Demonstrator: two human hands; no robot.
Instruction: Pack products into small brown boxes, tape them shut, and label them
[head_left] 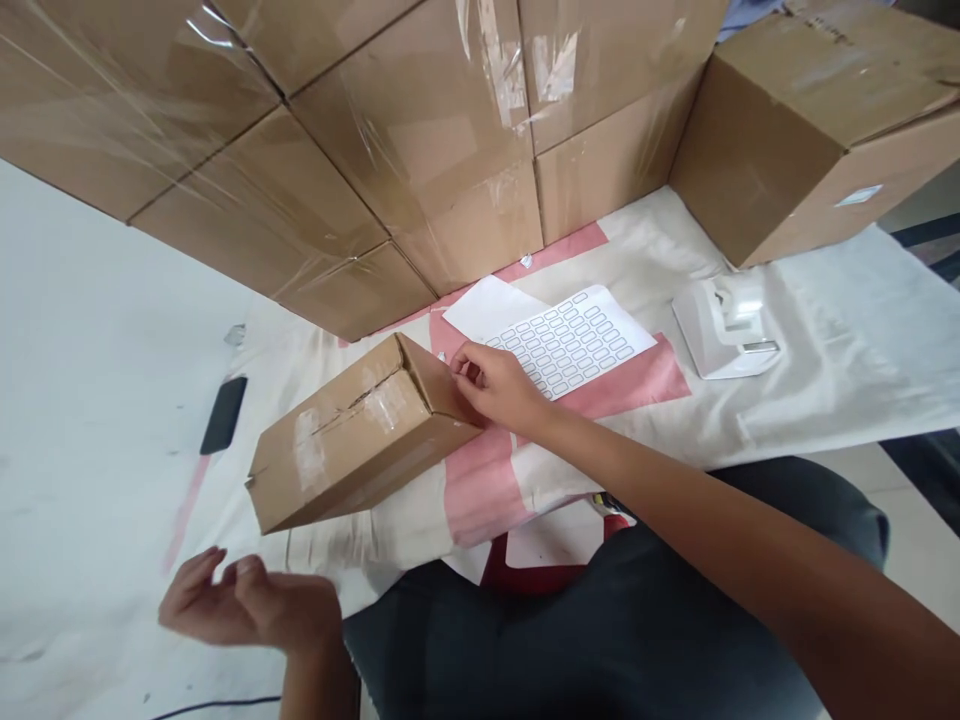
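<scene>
A taped cardboard box (360, 420) lies on the cloth in front of me. At its right end is my right hand (495, 385), thumb and fingers pinched together close to the end face; whatever they hold, if anything, is too small to make out. Under and beyond that hand lies a sheet of blank labels (577, 340) with rows of outlined stickers, over a plain white sheet (491, 308). My left hand (251, 600) is in the air near the box's lower left corner, palm up, with loosely curled fingers apart and nothing in them.
Behind the work area rises a stack of taped cartons (450, 150). A larger carton (795, 130) stands at the back right, with a white tape dispenser (727, 325) before it. A black phone-like object (223, 415) lies left of the box. Cream and pink cloth (840, 340) covers the surface.
</scene>
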